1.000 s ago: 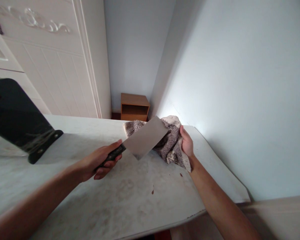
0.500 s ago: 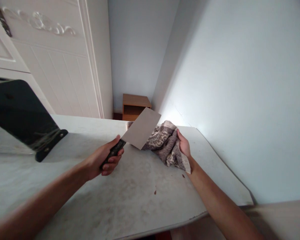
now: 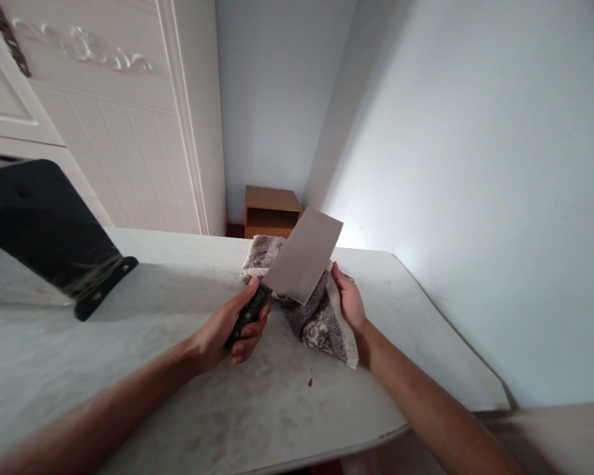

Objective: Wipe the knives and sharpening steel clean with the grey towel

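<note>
My left hand [image 3: 230,328] is closed round the dark handle of a cleaver [image 3: 304,257], whose broad grey blade points up and to the right above the white table [image 3: 188,389]. Behind and under the blade lies a grey-brown patterned towel [image 3: 317,320]. My right hand [image 3: 347,300] grips the towel at its right side, just beside the blade's lower edge. Part of the towel is hidden by the blade.
A black angled stand with a bolted foot [image 3: 49,231] sits at the table's left. A white panelled cupboard [image 3: 113,112] rises behind. A small wooden shelf [image 3: 270,211] stands in the far corner. The pale wall [image 3: 475,165] runs along the table's right edge.
Both hands drew closer to me and nearer each other. The cleaver blade tilted more upright and now lies over the towel, which my right hand has bunched up behind it.
</note>
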